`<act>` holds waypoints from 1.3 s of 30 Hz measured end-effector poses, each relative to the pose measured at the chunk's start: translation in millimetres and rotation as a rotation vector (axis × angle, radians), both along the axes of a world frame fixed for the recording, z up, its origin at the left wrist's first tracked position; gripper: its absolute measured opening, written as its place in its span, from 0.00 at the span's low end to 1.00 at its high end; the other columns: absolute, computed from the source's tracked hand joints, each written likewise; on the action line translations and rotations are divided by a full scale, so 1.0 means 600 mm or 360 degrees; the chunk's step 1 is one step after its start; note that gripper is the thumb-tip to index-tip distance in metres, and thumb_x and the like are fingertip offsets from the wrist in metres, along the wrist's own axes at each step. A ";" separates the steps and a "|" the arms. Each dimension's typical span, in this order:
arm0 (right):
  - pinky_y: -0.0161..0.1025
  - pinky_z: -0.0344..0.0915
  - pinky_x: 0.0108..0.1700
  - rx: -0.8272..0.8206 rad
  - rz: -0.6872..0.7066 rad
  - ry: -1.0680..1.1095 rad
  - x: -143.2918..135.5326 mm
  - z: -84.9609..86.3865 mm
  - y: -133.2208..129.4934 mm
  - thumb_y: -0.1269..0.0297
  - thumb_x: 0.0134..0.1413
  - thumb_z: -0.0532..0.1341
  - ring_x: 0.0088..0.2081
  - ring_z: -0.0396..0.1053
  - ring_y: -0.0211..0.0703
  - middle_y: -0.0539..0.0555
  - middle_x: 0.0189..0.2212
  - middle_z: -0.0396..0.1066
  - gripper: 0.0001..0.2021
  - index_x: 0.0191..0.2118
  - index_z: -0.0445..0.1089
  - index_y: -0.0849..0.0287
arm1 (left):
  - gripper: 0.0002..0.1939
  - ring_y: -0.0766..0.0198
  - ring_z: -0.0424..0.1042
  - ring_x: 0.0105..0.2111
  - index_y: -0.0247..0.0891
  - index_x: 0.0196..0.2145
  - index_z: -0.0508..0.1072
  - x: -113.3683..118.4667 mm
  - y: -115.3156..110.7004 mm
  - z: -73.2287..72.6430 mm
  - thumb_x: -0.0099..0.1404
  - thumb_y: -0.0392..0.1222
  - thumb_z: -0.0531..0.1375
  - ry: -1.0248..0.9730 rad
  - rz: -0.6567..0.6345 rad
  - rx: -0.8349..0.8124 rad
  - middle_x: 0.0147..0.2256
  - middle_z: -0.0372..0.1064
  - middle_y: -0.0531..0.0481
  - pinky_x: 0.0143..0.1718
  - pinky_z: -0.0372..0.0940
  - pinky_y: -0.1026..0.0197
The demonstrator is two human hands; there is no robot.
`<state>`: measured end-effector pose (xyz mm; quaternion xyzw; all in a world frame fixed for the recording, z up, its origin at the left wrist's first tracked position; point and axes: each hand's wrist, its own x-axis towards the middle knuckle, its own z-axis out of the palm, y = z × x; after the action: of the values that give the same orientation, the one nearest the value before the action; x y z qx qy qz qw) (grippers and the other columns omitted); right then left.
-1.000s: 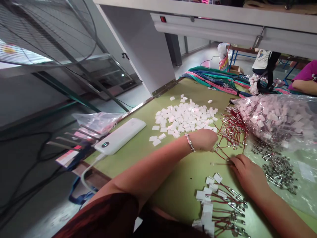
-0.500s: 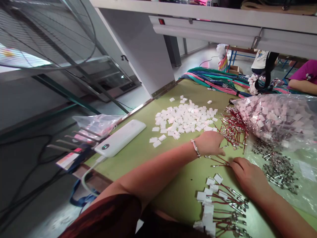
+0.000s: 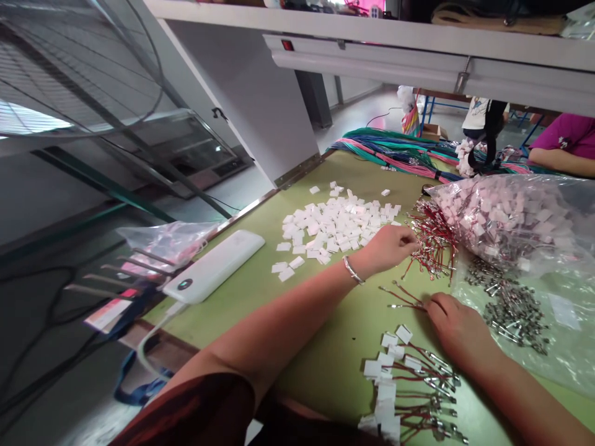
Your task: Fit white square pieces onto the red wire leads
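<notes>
1. Head view: left hand (image 3: 388, 246), fingers curled, reaches into the red wires (image 3: 430, 238) beside the white tags (image 3: 334, 223).
2. Right hand (image 3: 458, 328) lies flat, fingertips pinning one wire (image 3: 402, 301) to the table (image 3: 325, 347).
3. No readable writing.

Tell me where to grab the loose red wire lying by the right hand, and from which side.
Grip the loose red wire at its bare middle, pinching from above. It lies flat on the green table, apart from the tangled pile of red wires, its near end by the right hand. The left hand is at the pile.
</notes>
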<state>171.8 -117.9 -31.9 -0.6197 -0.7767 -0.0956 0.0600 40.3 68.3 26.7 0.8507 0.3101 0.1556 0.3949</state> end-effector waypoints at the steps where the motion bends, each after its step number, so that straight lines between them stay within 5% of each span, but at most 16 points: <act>1: 0.34 0.62 0.28 -0.0006 -0.0046 0.0010 0.000 0.000 0.000 0.74 0.60 0.51 0.31 0.69 0.40 0.56 0.35 0.72 0.12 0.42 0.71 0.59 | 0.07 0.69 0.66 0.25 0.34 0.30 0.71 -0.001 -0.001 0.003 0.61 0.41 0.57 -0.0075 0.0027 -0.0172 0.28 0.71 0.49 0.29 0.61 0.64; 5: 0.36 0.64 0.29 0.0054 -0.0117 0.0226 0.004 0.007 -0.003 0.69 0.62 0.51 0.29 0.70 0.42 0.56 0.33 0.73 0.11 0.38 0.71 0.59 | 0.04 0.74 0.64 0.20 0.34 0.30 0.68 0.002 -0.022 0.001 0.61 0.38 0.58 -0.0189 -0.0119 -0.0815 0.26 0.71 0.51 0.23 0.60 0.67; 9: 0.37 0.67 0.32 0.0139 -0.0314 0.0970 0.007 0.020 -0.002 0.60 0.62 0.54 0.27 0.70 0.40 0.55 0.31 0.74 0.11 0.41 0.71 0.59 | 0.05 0.73 0.67 0.22 0.34 0.30 0.67 0.011 -0.049 -0.012 0.59 0.35 0.61 -0.0322 -0.0276 -0.1147 0.25 0.71 0.52 0.27 0.63 0.65; 13: 0.34 0.62 0.21 -0.0221 -0.0565 0.1820 0.002 0.026 0.006 0.52 0.57 0.57 0.19 0.63 0.37 0.49 0.22 0.71 0.16 0.42 0.71 0.59 | 0.05 0.73 0.68 0.21 0.35 0.29 0.65 0.017 -0.070 -0.015 0.61 0.33 0.59 -0.0377 -0.0367 -0.1331 0.23 0.70 0.54 0.30 0.66 0.62; 17: 0.31 0.53 0.15 -0.0454 -0.0665 0.2122 -0.001 0.025 0.010 0.51 0.54 0.58 0.14 0.54 0.33 0.45 0.14 0.61 0.15 0.31 0.71 0.58 | 0.05 0.73 0.67 0.20 0.35 0.30 0.64 0.020 -0.076 -0.015 0.62 0.33 0.59 -0.0305 -0.0329 -0.1293 0.21 0.68 0.56 0.30 0.66 0.62; 21: 0.33 0.60 0.22 -0.0221 -0.0621 0.2057 0.008 0.030 0.011 0.54 0.52 0.58 0.20 0.62 0.36 0.49 0.20 0.69 0.13 0.29 0.72 0.58 | 0.08 0.69 0.71 0.27 0.34 0.39 0.65 0.016 -0.069 -0.014 0.61 0.37 0.59 -0.0324 -0.0273 -0.1038 0.31 0.71 0.49 0.34 0.69 0.59; 24: 0.37 0.65 0.31 -0.0013 -0.0676 0.1874 0.012 0.031 0.014 0.57 0.51 0.58 0.27 0.68 0.41 0.52 0.25 0.74 0.12 0.29 0.74 0.58 | 0.23 0.60 0.70 0.42 0.33 0.53 0.60 0.008 -0.070 -0.007 0.59 0.35 0.58 -0.0621 -0.0052 -0.0198 0.47 0.66 0.38 0.44 0.68 0.53; 25: 0.38 0.65 0.34 0.0020 -0.0682 0.1808 0.012 0.031 0.015 0.58 0.51 0.58 0.29 0.69 0.42 0.53 0.26 0.74 0.12 0.29 0.75 0.58 | 0.24 0.57 0.67 0.48 0.33 0.55 0.59 0.006 -0.073 -0.005 0.60 0.33 0.56 -0.0704 -0.0098 0.0155 0.51 0.64 0.37 0.50 0.65 0.50; 27: 0.39 0.65 0.35 0.0025 -0.0648 0.1741 0.008 0.032 0.016 0.58 0.51 0.57 0.30 0.69 0.43 0.54 0.27 0.75 0.12 0.29 0.74 0.59 | 0.25 0.53 0.62 0.55 0.36 0.56 0.59 0.002 -0.084 -0.005 0.61 0.30 0.52 -0.0653 -0.0517 0.0699 0.54 0.63 0.38 0.56 0.58 0.46; 29: 0.38 0.65 0.33 -0.0048 -0.0625 0.1809 0.004 0.035 0.016 0.55 0.52 0.57 0.28 0.68 0.41 0.53 0.25 0.74 0.13 0.27 0.72 0.59 | 0.26 0.53 0.66 0.49 0.36 0.57 0.59 0.003 -0.096 -0.011 0.61 0.29 0.51 -0.0361 -0.0863 0.0937 0.48 0.68 0.39 0.51 0.61 0.48; 31: 0.35 0.61 0.26 -0.0185 -0.0703 0.1926 0.010 0.042 0.014 0.50 0.54 0.56 0.21 0.63 0.38 0.50 0.18 0.68 0.18 0.23 0.69 0.59 | 0.28 0.57 0.70 0.39 0.35 0.60 0.57 0.005 -0.102 -0.021 0.61 0.28 0.51 -0.0027 -0.0954 0.0918 0.39 0.71 0.42 0.41 0.65 0.54; 34: 0.34 0.57 0.21 -0.0277 -0.0832 0.1833 0.050 0.055 0.012 0.46 0.58 0.51 0.17 0.58 0.36 0.47 0.14 0.63 0.23 0.26 0.71 0.59 | 0.21 0.61 0.69 0.35 0.36 0.54 0.64 0.009 -0.094 -0.030 0.64 0.29 0.48 0.0115 -0.0772 0.0706 0.37 0.72 0.45 0.36 0.63 0.60; 37: 0.39 0.65 0.34 0.0075 -0.0749 0.1145 0.113 0.054 0.015 0.55 0.58 0.54 0.29 0.68 0.42 0.54 0.31 0.73 0.16 0.34 0.74 0.59 | 0.15 0.64 0.67 0.32 0.35 0.37 0.71 0.009 -0.066 -0.028 0.69 0.35 0.45 -0.0010 -0.0417 0.0455 0.33 0.70 0.48 0.35 0.62 0.62; 39: 0.42 0.65 0.41 0.0051 -0.0677 0.0701 0.145 0.045 0.018 0.61 0.58 0.54 0.37 0.70 0.46 0.57 0.41 0.72 0.14 0.41 0.75 0.58 | 0.16 0.66 0.64 0.28 0.36 0.31 0.70 0.009 -0.046 -0.024 0.69 0.39 0.46 -0.0045 -0.0243 0.0282 0.28 0.68 0.51 0.31 0.60 0.63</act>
<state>259.0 -107.4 -4.7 -0.7732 -0.5962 0.0182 0.2154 45.9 40.7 12.2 0.9011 0.2237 0.1639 0.3334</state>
